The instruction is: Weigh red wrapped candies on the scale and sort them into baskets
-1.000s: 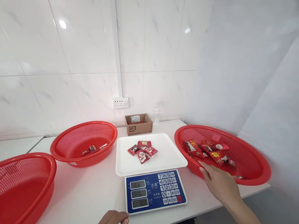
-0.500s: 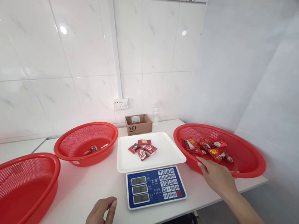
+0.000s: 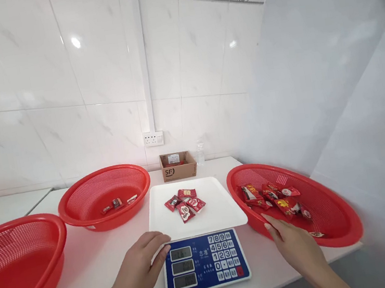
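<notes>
A blue-faced digital scale with a white weighing tray sits in front of me on the white table. Several red candy packets lie on the tray. My left hand rests flat and open at the scale's left front corner, fingertips touching the tray's edge. My right hand lies open, fingers together, against the near rim of the right red basket, which holds several red candy packets.
Behind the scale to the left stands a red basket with a few small packets. A large red basket fills the near left. A small cardboard box and a clear bottle stand by the tiled wall under a socket.
My left hand has moved forward and right, from the table's front edge up to the scale's left corner. My right hand stays at the right basket's rim. The view shifted slightly.
</notes>
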